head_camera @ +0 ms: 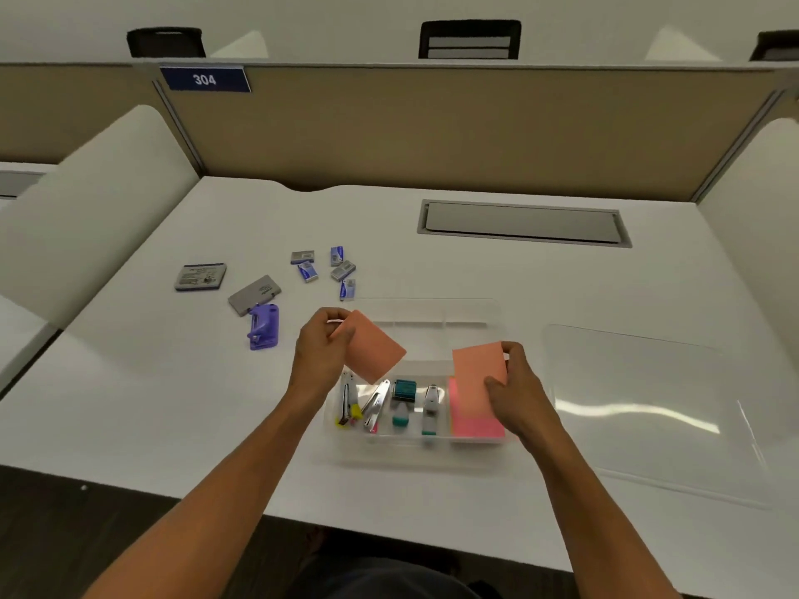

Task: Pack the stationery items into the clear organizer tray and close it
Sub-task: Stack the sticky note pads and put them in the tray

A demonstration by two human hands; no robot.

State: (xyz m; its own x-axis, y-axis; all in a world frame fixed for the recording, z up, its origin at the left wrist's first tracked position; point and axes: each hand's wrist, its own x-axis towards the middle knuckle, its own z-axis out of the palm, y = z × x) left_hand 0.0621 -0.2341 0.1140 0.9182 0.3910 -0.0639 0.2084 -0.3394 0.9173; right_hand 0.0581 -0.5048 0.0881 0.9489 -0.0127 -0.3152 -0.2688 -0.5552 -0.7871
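Note:
The clear organizer tray [432, 451] lies on the white desk in front of me. Its front compartments hold small staplers [375, 404], a teal punch [403, 402] and a pink sticky-note pad [475, 425]. My left hand [322, 350] grips an orange sticky-note pad [375, 348] above the tray's left side. Over the pink pad at the tray's right, my right hand [516, 389] pinches a second orange pad [477, 376]. The clear lid [648, 408] rests flat to the right of the tray.
Left of the tray lie a purple hole punch [263, 327], a grey box [254, 294], a blue-and-grey box [201, 276] and several small staple boxes [328, 268]. A grey cable hatch [523, 222] sits at the back right. Beige partitions wall the desk.

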